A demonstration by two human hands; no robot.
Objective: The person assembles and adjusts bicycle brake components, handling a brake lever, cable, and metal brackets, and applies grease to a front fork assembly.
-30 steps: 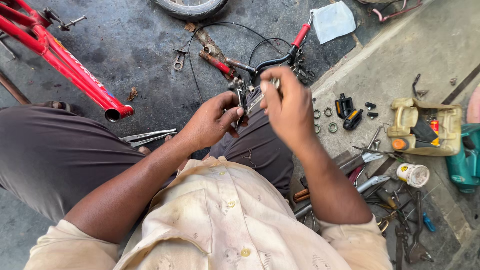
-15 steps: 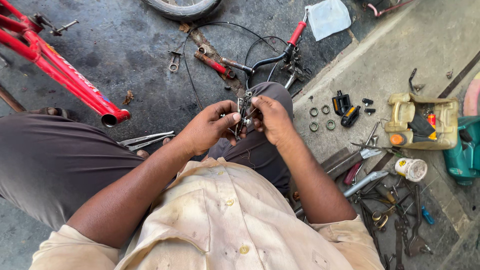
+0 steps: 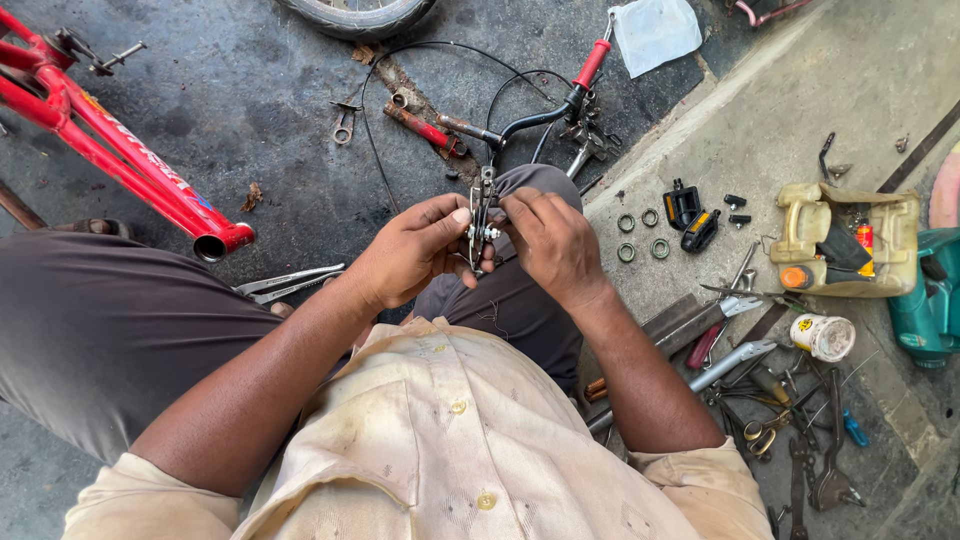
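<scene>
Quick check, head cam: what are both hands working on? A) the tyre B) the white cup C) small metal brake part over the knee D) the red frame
C: the left hand and right hand pinch a small metal brake part between their fingers over the knee; the red frame lies apart on the floor.

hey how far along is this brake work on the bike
Done: the red bike frame lies stripped, and the handlebar is off on the floor. In hand: left hand and right hand pinch a brake caliper over the knee. Left: caliper, black pedals and wheel are all unmounted.
</scene>
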